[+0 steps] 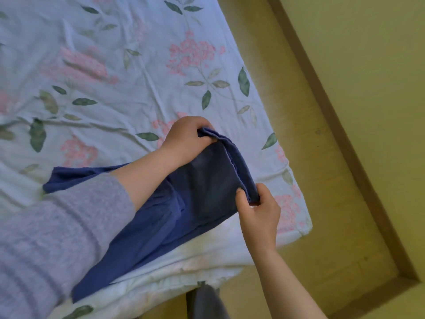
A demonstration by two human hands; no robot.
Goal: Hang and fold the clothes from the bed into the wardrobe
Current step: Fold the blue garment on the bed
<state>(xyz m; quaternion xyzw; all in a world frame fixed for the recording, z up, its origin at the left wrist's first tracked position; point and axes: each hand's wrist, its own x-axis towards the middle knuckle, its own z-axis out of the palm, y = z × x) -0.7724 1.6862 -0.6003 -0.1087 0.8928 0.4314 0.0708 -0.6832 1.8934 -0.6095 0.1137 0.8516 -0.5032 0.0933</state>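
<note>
both hands pinch one folded edge of a blue garment on the bed. left hand grips the far end; right hand grips the near end.

Blue garment, centre: thin soft cloth, matt, stitched hem along the held edge. Bedsheet: light matt cloth, creased, printed with pink flowers and green leaves. Sleeve, lower left: fuzzy lilac knit, ribbed. Floor, right side: yellowish, smooth, low sheen, faint plank lines, material unclear. Skirting strip: brown, wood-like, matt. Wall, upper right: flat matt finish. Dark grey cloth, bottom edge: matt.
</note>
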